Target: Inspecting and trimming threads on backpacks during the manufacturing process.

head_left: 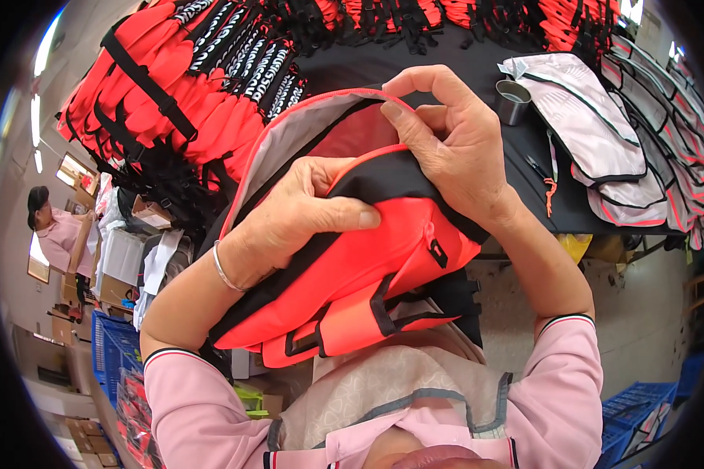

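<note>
You have the red and black bag [426, 230] up in front of your chest, between your body and the black table [344, 62], its mouth parted so the pale lining shows. Your left hand [301, 207] grips the near side, thumb flat on the dark band outside and fingers tucked over the rim, probably to keep that edge from slumping. Your right hand [461, 144] pinches the far edge narrowly between thumb and forefinger, which seems to hold the mouth stretched against the pull of the left. The zip puller [438, 252] hangs on the outer face, and the wide strap [352, 319] falls toward your apron [399, 379], out of the way of both hands.

To your right, the metal cup [513, 103] and the snips [536, 166] lie near the pale panels [578, 125], perhaps kept there for easy reach. The pile of red and black pieces [160, 94] stands on your left, likely stacked there to leave the middle free
</note>
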Demonstrator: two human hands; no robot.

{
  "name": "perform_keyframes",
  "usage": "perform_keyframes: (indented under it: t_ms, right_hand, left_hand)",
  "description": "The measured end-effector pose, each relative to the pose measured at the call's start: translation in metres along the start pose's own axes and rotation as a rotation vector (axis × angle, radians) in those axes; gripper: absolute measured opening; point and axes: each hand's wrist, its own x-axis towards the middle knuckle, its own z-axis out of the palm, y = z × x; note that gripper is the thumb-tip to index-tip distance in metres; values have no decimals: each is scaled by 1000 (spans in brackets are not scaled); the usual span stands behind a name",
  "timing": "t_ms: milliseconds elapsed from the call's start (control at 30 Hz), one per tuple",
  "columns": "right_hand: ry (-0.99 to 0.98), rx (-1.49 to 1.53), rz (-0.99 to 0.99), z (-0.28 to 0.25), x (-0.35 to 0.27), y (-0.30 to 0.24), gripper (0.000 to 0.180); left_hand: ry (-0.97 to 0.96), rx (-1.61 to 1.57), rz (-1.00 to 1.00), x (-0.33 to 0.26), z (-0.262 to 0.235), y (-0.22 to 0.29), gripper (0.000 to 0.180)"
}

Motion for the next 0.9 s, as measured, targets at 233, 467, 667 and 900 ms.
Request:
perform_keyframes:
  t_ms: [233, 467, 667, 900]
  right_hand:
    - [-97, -18, 59, 13, 3, 12, 17]
    - [19, -18, -30, 4, 31, 38, 16]
    - [501, 123, 134, -86, 73, 45, 21]
    - [490, 136, 25, -86, 95, 22, 22]
  left_hand:
    - [-50, 124, 75, -4, 0, -7, 28]
    - [-56, 968, 63, -9, -20, 32, 47]
    - [187, 1163, 636, -102, -65, 32, 98]
    - [841, 834, 856, -79, -131, -37, 58]
